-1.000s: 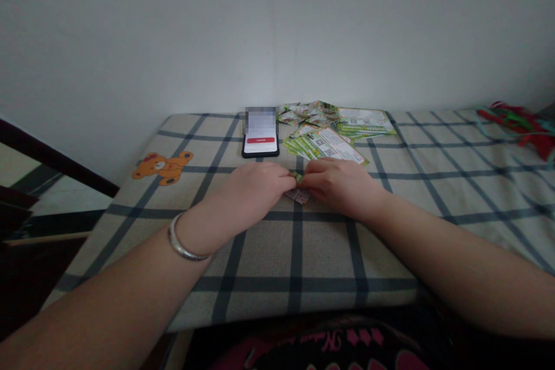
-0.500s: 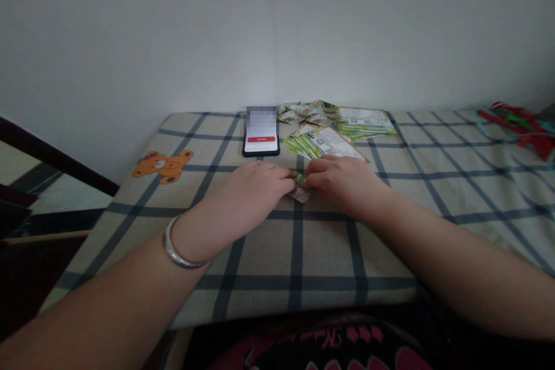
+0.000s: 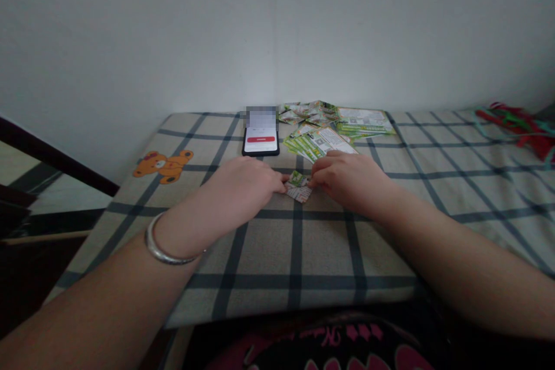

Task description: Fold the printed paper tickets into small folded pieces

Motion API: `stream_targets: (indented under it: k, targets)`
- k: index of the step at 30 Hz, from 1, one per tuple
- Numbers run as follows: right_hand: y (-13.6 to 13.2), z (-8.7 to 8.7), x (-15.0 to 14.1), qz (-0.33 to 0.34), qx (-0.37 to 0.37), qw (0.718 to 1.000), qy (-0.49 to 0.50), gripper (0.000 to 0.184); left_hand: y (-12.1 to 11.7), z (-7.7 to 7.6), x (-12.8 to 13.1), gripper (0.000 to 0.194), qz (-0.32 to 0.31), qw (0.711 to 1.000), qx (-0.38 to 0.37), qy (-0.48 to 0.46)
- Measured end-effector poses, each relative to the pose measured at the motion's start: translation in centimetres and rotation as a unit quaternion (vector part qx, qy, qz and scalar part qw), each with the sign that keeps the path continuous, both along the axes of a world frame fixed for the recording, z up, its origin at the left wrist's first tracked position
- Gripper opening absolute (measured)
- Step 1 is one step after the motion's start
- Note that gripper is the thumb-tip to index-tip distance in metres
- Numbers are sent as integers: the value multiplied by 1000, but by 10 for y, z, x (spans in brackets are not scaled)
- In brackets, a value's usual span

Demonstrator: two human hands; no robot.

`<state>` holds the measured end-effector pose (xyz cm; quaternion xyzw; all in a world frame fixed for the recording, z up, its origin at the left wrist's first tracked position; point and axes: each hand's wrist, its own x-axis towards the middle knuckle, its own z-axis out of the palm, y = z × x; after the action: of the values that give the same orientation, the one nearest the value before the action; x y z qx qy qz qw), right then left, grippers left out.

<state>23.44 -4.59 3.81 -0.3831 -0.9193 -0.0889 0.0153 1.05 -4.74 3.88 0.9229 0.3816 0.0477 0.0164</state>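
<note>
A small folded paper [image 3: 299, 189], printed green and white, lies on the checked tablecloth in front of me. At its left edge, my left hand [image 3: 249, 185] pinches the paper with curled fingers; a silver bangle is on that wrist. My right hand [image 3: 349, 182] grips the right edge, its fingers bent and pressed together. Just beyond the right hand is a fanned stack of green and white leaflets [image 3: 321, 143], partly covered by that hand. The undersides of both thumbs are hidden.
A phone [image 3: 261, 141] with a lit screen lies near the wall. Beside it are several folded paper pieces [image 3: 310, 112] and another leaflet stack [image 3: 366, 121]. A bear sticker [image 3: 162, 166] is at the left. A red and green bundle [image 3: 520, 127] lies at the far right.
Both hands have moved slightly apart, the left one leftward and the right one rightward. More of the folded paper shows between them.
</note>
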Motion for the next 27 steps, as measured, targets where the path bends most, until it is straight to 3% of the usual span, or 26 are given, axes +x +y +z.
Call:
stream_targets:
  k: [6, 17, 23, 27]
  targets:
    - [0, 3, 1, -13, -12, 1000, -9, 22, 1, -5, -6, 33, -13, 1000, 1, -2]
    - [5, 8, 6, 18, -11, 999, -36, 21, -8, 4, 4, 28, -11, 1000, 15, 16]
    - [3, 7, 1, -69, -30, 997, 13, 24, -4, -7, 1, 26, -35, 995, 84, 30]
    - [3, 3, 1, -33, -54, 997, 51, 26, -1, -13, 1, 27, -37, 996, 75, 18]
